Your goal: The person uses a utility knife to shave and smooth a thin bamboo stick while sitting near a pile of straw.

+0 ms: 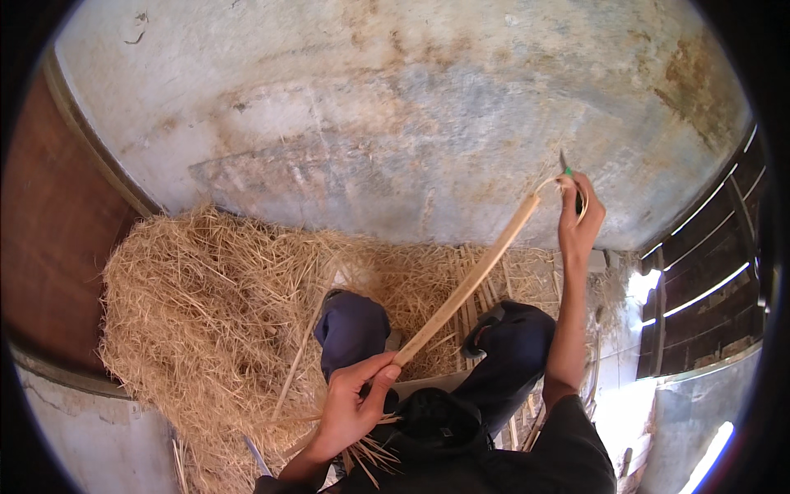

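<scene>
A long, pale wooden strip, probably split bamboo (469,286), slants up and to the right in front of my body. My left hand (352,410) is closed round its lower end, thumb on top. Up at the right, near the wall, my right hand (579,218) grips a small knife (564,161). The blade points upward and a bit of green shows at its handle; the fingers hide most of the rest. A thin, pale peeled sliver (551,180) curls from the strip's far end to my right fingers. Loose thin slivers (368,451) lie under my left wrist.
A big heap of straw (206,305) fills the left side against a stained wall (395,140). My knees (354,329) are bent below the strip. Several wooden sticks (471,309) lie on the floor. Dark slats (708,272) stand at right, a brown panel (66,239) at left.
</scene>
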A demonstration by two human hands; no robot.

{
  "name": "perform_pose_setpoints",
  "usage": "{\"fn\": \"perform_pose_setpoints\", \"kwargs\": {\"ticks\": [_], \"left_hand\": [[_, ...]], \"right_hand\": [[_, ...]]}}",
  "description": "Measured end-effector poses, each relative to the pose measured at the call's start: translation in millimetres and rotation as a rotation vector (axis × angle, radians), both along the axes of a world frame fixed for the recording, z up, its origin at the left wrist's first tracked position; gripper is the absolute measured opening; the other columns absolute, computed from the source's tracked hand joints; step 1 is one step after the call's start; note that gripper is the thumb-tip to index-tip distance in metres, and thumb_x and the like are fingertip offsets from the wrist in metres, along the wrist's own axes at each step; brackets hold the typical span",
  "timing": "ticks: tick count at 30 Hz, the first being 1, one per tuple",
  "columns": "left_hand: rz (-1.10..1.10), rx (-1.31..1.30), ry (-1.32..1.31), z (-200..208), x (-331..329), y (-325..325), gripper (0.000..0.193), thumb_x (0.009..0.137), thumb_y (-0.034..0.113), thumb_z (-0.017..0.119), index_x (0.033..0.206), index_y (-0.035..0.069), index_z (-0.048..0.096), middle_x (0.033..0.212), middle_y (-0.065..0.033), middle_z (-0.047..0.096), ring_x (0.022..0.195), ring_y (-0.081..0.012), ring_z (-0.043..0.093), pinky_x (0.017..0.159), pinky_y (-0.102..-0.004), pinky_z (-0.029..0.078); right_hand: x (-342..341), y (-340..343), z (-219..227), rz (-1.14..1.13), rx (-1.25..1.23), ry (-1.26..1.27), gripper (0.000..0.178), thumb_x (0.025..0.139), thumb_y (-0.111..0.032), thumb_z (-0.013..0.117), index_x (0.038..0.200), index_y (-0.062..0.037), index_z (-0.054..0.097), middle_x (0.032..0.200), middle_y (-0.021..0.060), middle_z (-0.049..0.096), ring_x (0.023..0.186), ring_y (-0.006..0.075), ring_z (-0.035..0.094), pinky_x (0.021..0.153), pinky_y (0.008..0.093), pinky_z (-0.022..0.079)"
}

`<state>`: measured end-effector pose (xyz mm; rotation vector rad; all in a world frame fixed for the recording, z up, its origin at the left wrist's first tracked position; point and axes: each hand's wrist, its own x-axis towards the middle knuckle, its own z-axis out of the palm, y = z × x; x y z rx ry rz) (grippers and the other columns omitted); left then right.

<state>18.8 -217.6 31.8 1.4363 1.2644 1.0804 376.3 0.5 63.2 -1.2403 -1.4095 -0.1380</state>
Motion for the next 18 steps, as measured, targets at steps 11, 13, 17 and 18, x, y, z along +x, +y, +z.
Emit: {"fn": "perform_pose_setpoints", "kwargs": {"ticks": [11, 13, 17, 18], "left_hand": [[0.138, 0.136, 0.032, 13, -1, 17, 0.024, 0.112, 0.015, 0.064, 0.125, 0.0, 0.076, 0.075, 0.0091, 0.05, 0.065, -0.0004, 0.038, 0.057, -0.0227, 0.027], [0.167, 0.173, 0.06, 16, -2, 19, 0.023, 0.11, 0.013, 0.065, 0.125, -0.001, 0.075, 0.078, 0.0053, 0.055, 0.067, -0.003, 0.043, 0.059, -0.0237, 0.032], [0.131, 0.224, 0.183, 38, 3, 27, 0.021, 0.106, 0.008, 0.07, 0.124, -0.003, 0.074, 0.092, -0.0113, 0.074, 0.071, -0.015, 0.065, 0.065, -0.0296, 0.051], [0.102, 0.222, 0.227, 47, 6, 27, 0.021, 0.106, 0.008, 0.07, 0.124, -0.002, 0.074, 0.091, -0.0116, 0.073, 0.07, -0.0163, 0.065, 0.063, -0.0303, 0.051]], "right_hand": [[-14, 42, -86, 0.316, -0.782, -0.891, 0.032, 0.101, -0.042, 0.072, 0.109, -0.0119, 0.081, 0.09, 0.0158, 0.079, 0.088, 0.0358, 0.078, 0.08, 0.0523, 0.061], [-42, 46, -75, 0.302, -0.807, -0.909, 0.032, 0.1, -0.041, 0.073, 0.107, -0.0102, 0.081, 0.094, 0.0165, 0.08, 0.09, 0.0363, 0.078, 0.082, 0.0519, 0.062], [-78, 70, -92, 0.389, -0.867, -0.956, 0.035, 0.098, -0.04, 0.075, 0.105, -0.006, 0.08, 0.098, 0.0172, 0.08, 0.092, 0.0366, 0.078, 0.083, 0.0501, 0.063], [-91, 75, -95, 0.384, -0.89, -1.022, 0.033, 0.099, -0.04, 0.074, 0.103, -0.0071, 0.081, 0.097, 0.0169, 0.08, 0.092, 0.0361, 0.078, 0.083, 0.0499, 0.063]]}}
